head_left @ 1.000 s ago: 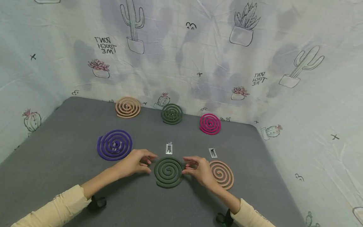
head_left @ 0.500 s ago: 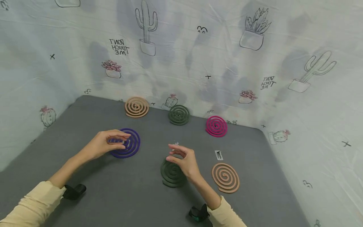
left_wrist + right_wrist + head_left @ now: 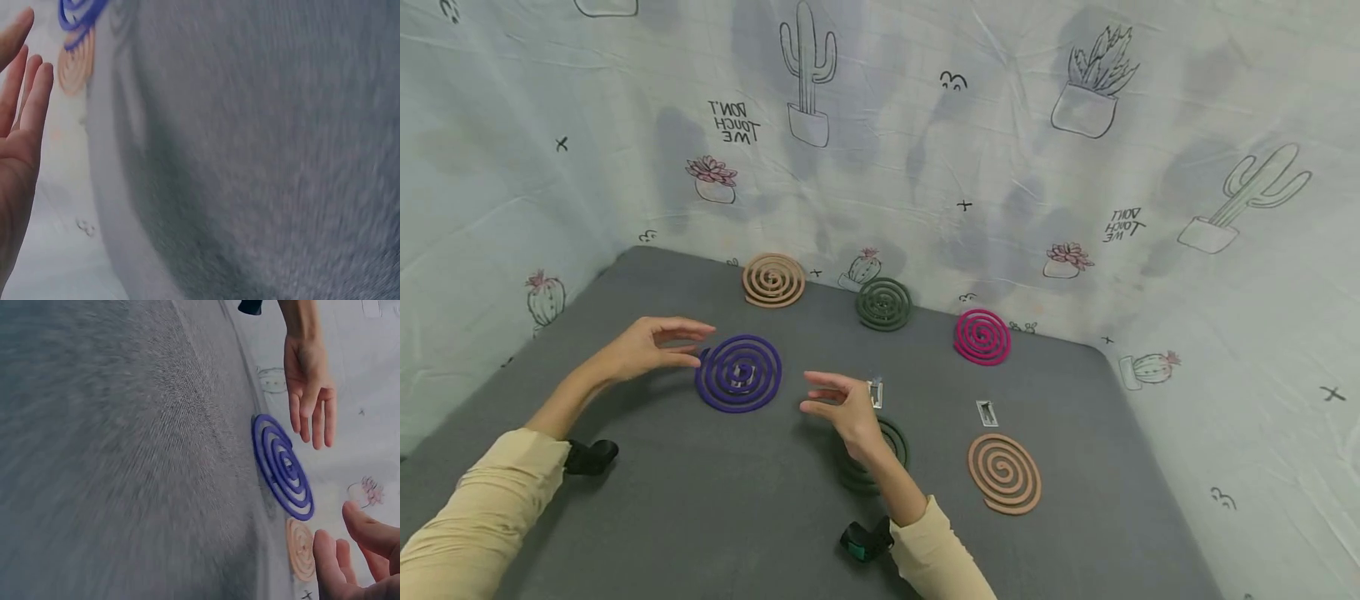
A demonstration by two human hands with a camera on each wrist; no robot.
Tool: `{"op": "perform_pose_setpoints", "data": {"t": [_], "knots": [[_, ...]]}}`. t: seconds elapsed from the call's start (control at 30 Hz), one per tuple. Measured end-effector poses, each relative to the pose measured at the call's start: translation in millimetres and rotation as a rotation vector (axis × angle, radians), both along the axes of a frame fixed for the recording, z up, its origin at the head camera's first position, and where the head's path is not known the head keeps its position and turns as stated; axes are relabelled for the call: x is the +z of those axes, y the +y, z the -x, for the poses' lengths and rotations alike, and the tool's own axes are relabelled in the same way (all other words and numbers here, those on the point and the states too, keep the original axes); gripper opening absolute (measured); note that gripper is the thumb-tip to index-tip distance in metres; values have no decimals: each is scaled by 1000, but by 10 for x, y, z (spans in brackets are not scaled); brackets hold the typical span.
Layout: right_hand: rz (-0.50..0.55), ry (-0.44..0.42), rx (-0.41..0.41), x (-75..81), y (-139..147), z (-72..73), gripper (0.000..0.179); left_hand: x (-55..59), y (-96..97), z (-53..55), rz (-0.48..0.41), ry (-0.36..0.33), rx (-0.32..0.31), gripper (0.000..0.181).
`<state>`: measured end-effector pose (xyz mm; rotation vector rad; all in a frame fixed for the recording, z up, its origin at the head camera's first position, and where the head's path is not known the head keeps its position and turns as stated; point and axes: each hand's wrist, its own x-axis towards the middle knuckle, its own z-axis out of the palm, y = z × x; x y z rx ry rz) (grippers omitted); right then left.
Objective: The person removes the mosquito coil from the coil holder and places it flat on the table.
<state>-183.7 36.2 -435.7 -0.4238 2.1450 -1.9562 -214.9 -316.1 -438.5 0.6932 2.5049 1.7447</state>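
Pale, wrinkled cloth point(image 3: 887, 158) printed with cacti, potted succulents and mirrored lettering hangs round a matte, finely textured grey table point(image 3: 715, 508). On it, a flat purple coil point(image 3: 743, 372) of smooth, rounded strand lies over a small metal piece. The left hand point(image 3: 647, 346), thumb and fingers well parted, holds nothing and hovers beside the purple coil's left edge, apart from it. The right hand point(image 3: 846, 414), loosely spread with nothing in its grasp, hovers between the purple coil and a dark green coil point(image 3: 895, 440), which its wrist partly hides. A tan coil point(image 3: 1003, 472) lies to the right, near a thin metal frame point(image 3: 987, 413). Along the back sit another tan coil point(image 3: 773, 280), another green coil point(image 3: 883, 304) and a pink coil point(image 3: 982, 337). Creased cream sleeves point(image 3: 482, 508) cover both forearms.
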Motion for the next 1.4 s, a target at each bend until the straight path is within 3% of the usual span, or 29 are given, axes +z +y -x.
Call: {"op": "perform_pose_setpoints", "data": {"t": [0.17, 0.37, 0.7, 0.97, 1.17, 1.4], "knots": [[-5, -37, -49, -61, -230, 80, 45, -43, -125, 42, 37, -71, 26, 49], [-14, -29, -98, -94, -417, 123, 46, -7, -82, 114, 118, -167, 21, 56], [45, -85, -186, -103, -496, 124, 49, -19, 11, 193, 192, -172, -22, 56], [45, -160, -143, -93, -537, 114, 50, -18, 26, 217, 261, -161, -43, 52], [27, -149, -134, -112, -564, 100, 52, -30, 43, 217, 290, -126, -51, 46], [42, -144, -141, -131, -583, 130, 51, -35, 54, 212, 281, -142, -46, 46]]}}
